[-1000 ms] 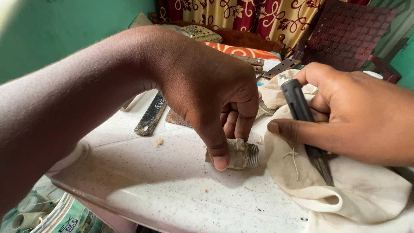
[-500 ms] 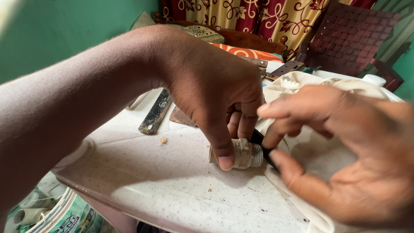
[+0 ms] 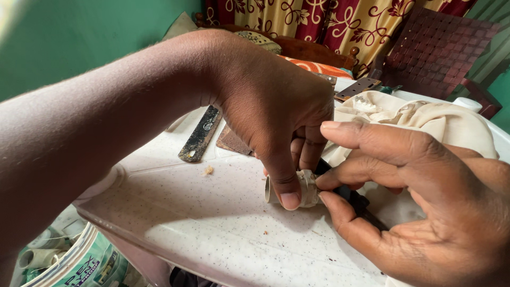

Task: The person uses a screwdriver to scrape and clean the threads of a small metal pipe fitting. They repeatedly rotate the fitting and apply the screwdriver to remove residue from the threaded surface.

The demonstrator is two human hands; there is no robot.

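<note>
Two hands meet over a small white pipe fitting (image 3: 298,188) lying on the white counter (image 3: 212,223). Head view: left hand (image 3: 276,114) fingers clamp it; right hand (image 3: 419,202) fingers pinch a dark tool (image 3: 361,204) at its end. Next, a steady grip seems needed.

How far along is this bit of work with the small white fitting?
Done: the small white threaded fitting lies on its side on the white table, pinned by the left hand. In hand: the right hand presses a dark tool against its threaded end. Left: the tool is only at the fitting's end, and how far it has gone in is hidden by the fingers.
</note>
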